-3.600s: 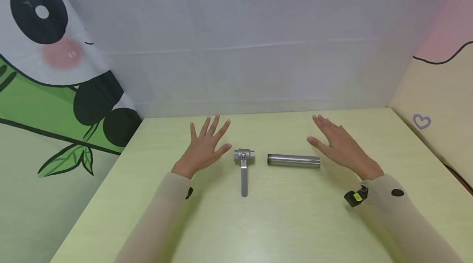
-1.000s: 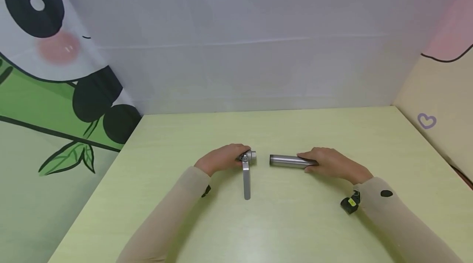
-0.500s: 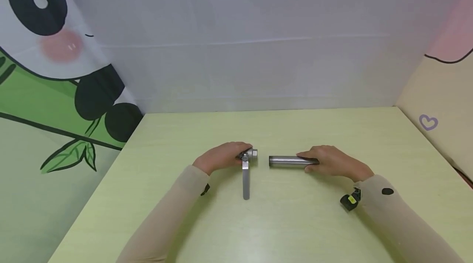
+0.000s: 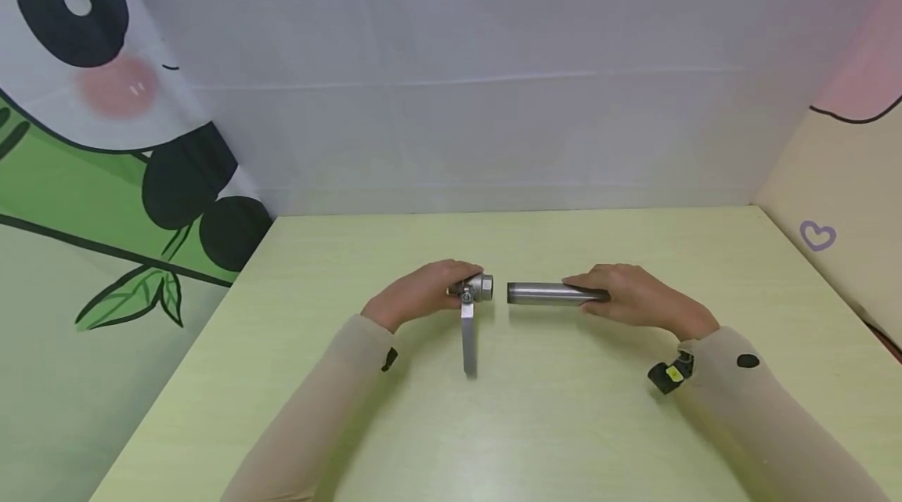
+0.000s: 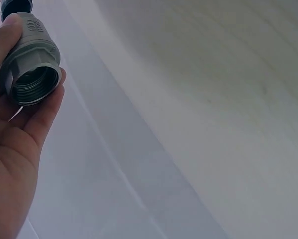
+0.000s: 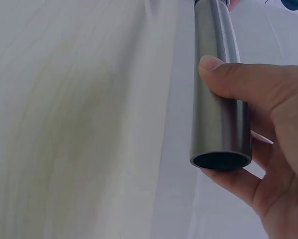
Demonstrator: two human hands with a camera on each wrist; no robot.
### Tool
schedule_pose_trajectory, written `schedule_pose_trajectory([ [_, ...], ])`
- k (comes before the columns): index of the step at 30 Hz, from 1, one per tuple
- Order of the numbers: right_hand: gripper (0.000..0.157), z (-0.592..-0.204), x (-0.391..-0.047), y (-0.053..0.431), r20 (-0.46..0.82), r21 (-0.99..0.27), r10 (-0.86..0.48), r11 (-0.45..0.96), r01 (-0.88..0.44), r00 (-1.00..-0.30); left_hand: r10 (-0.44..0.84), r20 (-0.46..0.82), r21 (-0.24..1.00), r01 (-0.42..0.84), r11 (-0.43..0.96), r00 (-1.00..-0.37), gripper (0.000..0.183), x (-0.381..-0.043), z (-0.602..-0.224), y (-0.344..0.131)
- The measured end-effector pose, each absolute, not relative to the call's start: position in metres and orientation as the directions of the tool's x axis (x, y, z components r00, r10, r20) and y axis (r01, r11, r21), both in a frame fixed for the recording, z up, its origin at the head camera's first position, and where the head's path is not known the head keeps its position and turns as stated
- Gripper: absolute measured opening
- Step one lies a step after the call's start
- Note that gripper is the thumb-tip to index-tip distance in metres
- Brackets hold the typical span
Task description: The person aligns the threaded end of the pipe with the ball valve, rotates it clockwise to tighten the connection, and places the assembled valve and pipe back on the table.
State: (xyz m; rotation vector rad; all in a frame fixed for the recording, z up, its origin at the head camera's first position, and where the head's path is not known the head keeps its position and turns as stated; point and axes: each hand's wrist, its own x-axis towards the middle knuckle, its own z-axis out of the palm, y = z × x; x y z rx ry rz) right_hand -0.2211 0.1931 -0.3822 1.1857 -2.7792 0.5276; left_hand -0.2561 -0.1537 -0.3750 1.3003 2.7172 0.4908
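My left hand (image 4: 423, 294) grips the body of a steel ball valve (image 4: 483, 287) by its left end, thumb on one side and fingers on the other. The valve's lever handle (image 4: 468, 341) points down toward me. In the left wrist view the valve's threaded opening (image 5: 34, 85) shows. A steel pipe (image 4: 539, 294) lies level in my right hand (image 4: 637, 296), which pinches its right end between thumb and fingers. The right wrist view shows the pipe's hollow end (image 6: 221, 160). A small gap separates the pipe's left end from the valve, and the two are roughly in line.
Both parts are held over a pale yellow-green table (image 4: 451, 431). A white cloth wall (image 4: 451, 134) stands along its back edge. Printed panels rise on either side, the left one with a cartoon figure (image 4: 116, 87), the right one with a small heart (image 4: 817, 235).
At first both hands were spread beside the parts; then they took hold of valve and pipe. Since half a second ago both parts have been raised off the table and brought closer together.
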Motion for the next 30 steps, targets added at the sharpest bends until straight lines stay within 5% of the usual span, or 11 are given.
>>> schedule_pose_trajectory([
  [16, 0.041, -0.365, -0.225, 0.188, 0.312, -0.263, -0.702, 0.583, -0.769, -0.640, 0.784, 0.147, 0.290, 0.785, 0.548, -0.603, 0.053, -0.255, -0.364, -0.154],
  [30, 0.041, -0.358, -0.221, 0.184, 0.307, -0.294, -0.680, 0.598, -0.745, -0.666, 0.783, 0.213, 0.319, 0.799, 0.509, -0.584, 0.054, -0.253, -0.357, -0.153],
])
